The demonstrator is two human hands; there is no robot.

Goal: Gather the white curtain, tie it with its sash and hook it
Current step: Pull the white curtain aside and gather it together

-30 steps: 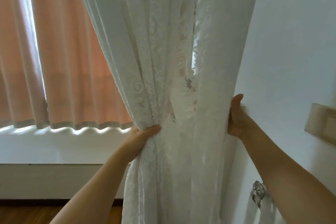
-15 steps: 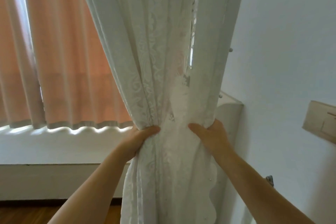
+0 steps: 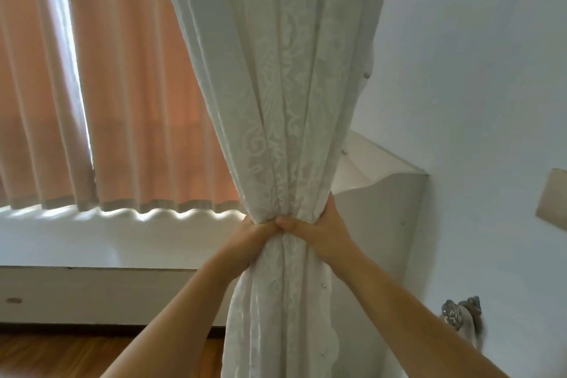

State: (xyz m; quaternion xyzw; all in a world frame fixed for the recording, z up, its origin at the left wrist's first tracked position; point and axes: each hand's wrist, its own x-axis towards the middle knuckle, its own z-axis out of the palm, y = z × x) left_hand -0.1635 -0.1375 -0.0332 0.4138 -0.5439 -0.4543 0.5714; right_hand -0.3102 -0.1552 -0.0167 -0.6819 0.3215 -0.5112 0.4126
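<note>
The white lace curtain (image 3: pixel 276 101) hangs down the middle of the view, pinched into a narrow waist. My left hand (image 3: pixel 251 239) grips that waist from the left and my right hand (image 3: pixel 319 230) from the right; their thumbs meet in front of the bundle. Below the hands the cloth falls loose, with small beads along its scalloped right edge. A silver metal hook (image 3: pixel 454 313) is fixed on the wall at the lower right, with a strip of pale fabric hanging under it; I cannot tell whether that is the sash.
A peach pleated curtain (image 3: pixel 122 86) covers the window at the left above a white sill (image 3: pixel 107 239). A white cabinet (image 3: pixel 383 209) stands behind the bundle against the pale wall. A beige plate (image 3: pixel 552 196) is on the wall at right. Wood floor (image 3: pixel 61 353) lies below.
My right hand swept from the wall-side edge of the curtain leftward until it met my left hand, drawing the cloth into a tight bundle. The cabinet and hook came into view.
</note>
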